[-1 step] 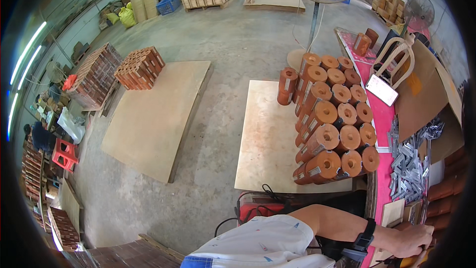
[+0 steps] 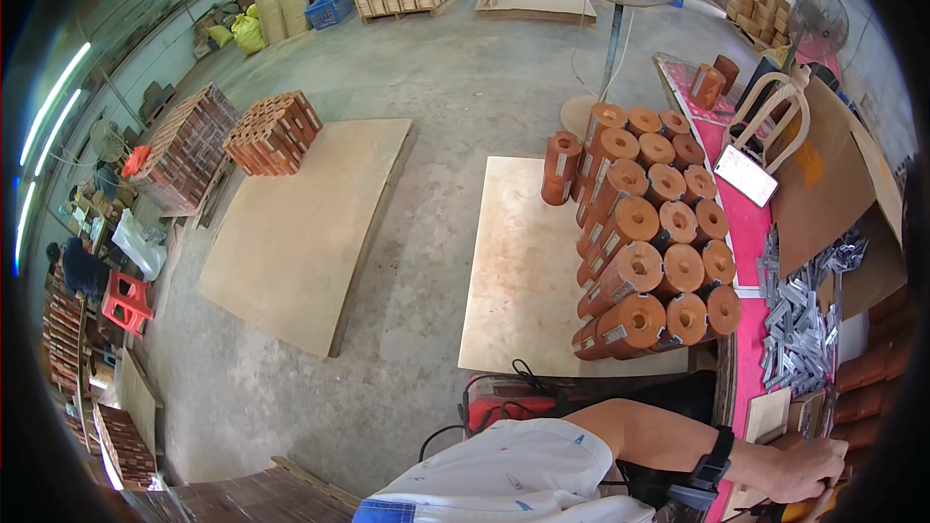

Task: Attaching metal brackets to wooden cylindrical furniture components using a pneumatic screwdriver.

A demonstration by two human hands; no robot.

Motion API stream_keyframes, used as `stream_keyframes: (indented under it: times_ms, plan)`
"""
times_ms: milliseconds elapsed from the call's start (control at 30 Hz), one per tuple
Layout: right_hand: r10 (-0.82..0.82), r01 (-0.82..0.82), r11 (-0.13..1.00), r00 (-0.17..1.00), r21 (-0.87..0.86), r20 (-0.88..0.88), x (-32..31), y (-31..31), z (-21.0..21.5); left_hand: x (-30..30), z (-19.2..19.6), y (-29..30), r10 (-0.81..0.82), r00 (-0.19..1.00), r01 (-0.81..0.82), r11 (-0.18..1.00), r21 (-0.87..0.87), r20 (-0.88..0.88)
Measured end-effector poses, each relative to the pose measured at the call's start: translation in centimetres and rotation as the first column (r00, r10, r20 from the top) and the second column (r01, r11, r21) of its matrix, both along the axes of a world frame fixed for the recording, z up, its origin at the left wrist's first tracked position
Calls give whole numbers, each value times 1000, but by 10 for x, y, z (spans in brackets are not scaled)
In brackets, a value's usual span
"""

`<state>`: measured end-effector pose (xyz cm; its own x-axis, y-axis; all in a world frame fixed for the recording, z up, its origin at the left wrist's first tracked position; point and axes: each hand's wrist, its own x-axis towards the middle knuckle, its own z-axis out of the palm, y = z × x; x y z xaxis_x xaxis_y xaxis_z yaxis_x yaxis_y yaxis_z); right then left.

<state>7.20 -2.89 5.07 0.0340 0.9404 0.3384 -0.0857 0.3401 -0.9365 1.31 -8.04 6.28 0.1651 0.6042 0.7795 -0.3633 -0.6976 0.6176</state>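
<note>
My left arm, in a white sleeve with a black wrist strap, reaches to the lower right. My left hand is closed at the edge of the pink-topped bench, its fingers bent round something I cannot make out. Just below it, a yellow-orange object shows partly at the picture's dark rim. Small wooden boards lie beside the hand. Beyond them is a heap of silver metal clips. My right hand is out of view.
Reddish-brown cylinders with hollowed ends stand in rows on a pale board left of the bench. A phone-like device leans on a wooden frame. A cardboard box stands behind the clips. A stand fan and red machine are nearby.
</note>
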Motion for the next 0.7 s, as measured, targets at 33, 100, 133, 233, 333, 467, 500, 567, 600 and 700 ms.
stream_keyframes:
  times_ms: [33,100,133,233,333,467,500,567,600,700]
  plan:
    - [-1,1,1000,1000,-5,-3,0,0,-1,0,-1,0,0,1000,0,1000,-1,0]
    - [-5,5,1000,1000,-15,-8,2,-1,-2,0,-1,1,-12,1000,11,1000,9,6]
    - [-8,8,1000,1000,-20,-10,3,-1,-3,0,-1,0,-14,1000,14,1000,8,6]
    - [-21,21,999,1000,-38,-18,7,-2,-6,-4,2,-2,-13,1000,13,1000,-11,21]
    - [-37,35,998,999,-58,-28,11,-3,-10,-5,1,-2,-36,999,36,999,-26,-5]
    - [-55,51,995,998,-89,-43,18,-5,-18,-5,-3,1,-12,1000,13,999,-34,29]
    - [-58,53,994,997,-97,-46,19,-5,-19,-5,-4,2,-22,1000,22,999,-31,14]
    - [-62,55,992,997,-113,-52,21,-6,-21,-3,-6,2,-11,1000,12,999,-48,13]
    - [-65,58,991,996,-121,-55,22,-7,-22,-2,-7,2,-1,1000,2,998,-61,12]
    - [-116,106,984,991,-142,-66,36,-18,-25,-5,-1,-6,-35,997,43,992,-118,63]
